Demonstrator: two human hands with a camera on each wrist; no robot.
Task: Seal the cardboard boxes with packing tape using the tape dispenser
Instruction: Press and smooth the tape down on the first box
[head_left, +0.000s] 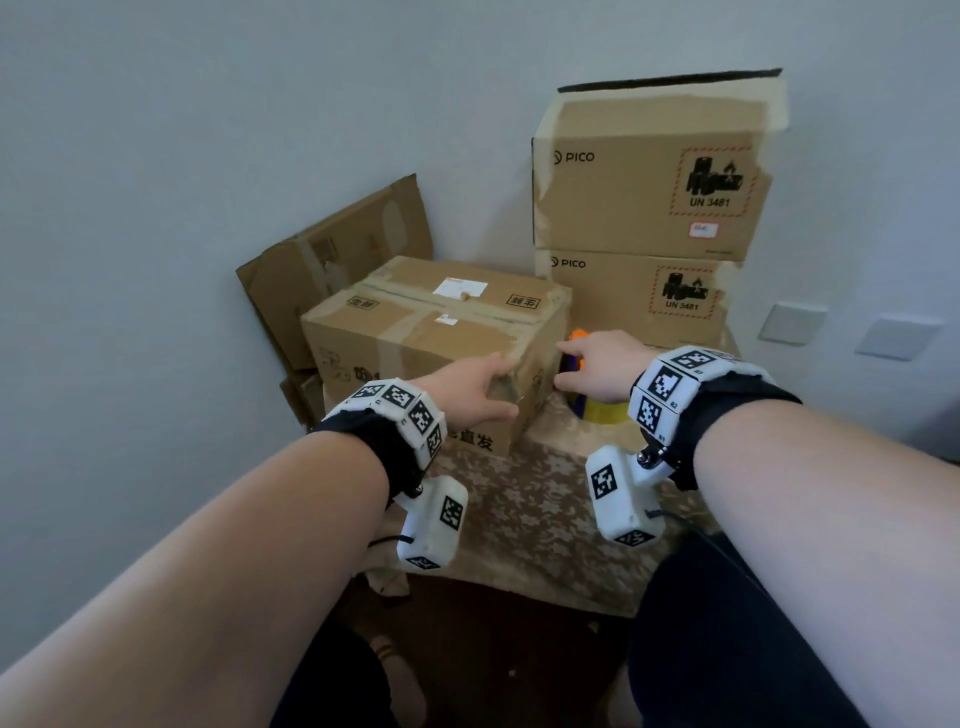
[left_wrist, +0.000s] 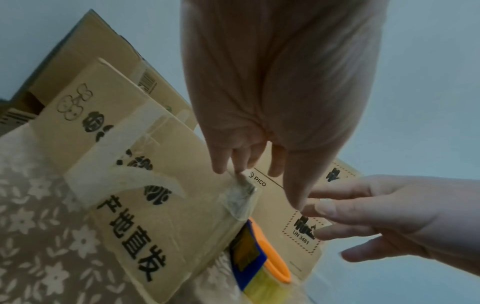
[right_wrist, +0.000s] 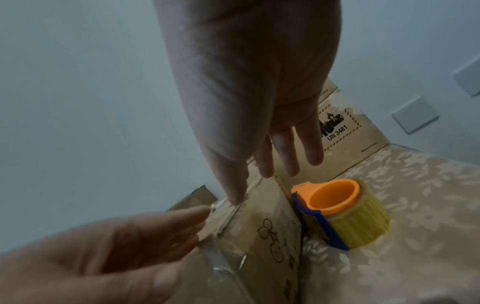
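Observation:
A brown cardboard box (head_left: 431, 338) with black printing stands on the table, old clear tape crumpled at its near right corner (left_wrist: 241, 197). My left hand (head_left: 506, 387) reaches that corner with straight fingers (left_wrist: 221, 162) touching the top edge. My right hand (head_left: 563, 364) is stretched out just right of the same corner, its thumb (right_wrist: 233, 197) at the box edge, holding nothing. The tape dispenser (right_wrist: 337, 205), orange core, blue blade guard and a yellowish roll, sits on the table against the box's right side, below my right hand.
Two PICO boxes (head_left: 649, 197) are stacked at the back right against the wall. Flattened cardboard (head_left: 332, 265) leans on the wall behind the box. The table wears a floral cloth (head_left: 545, 519). Wall plates (head_left: 789, 322) are on the right.

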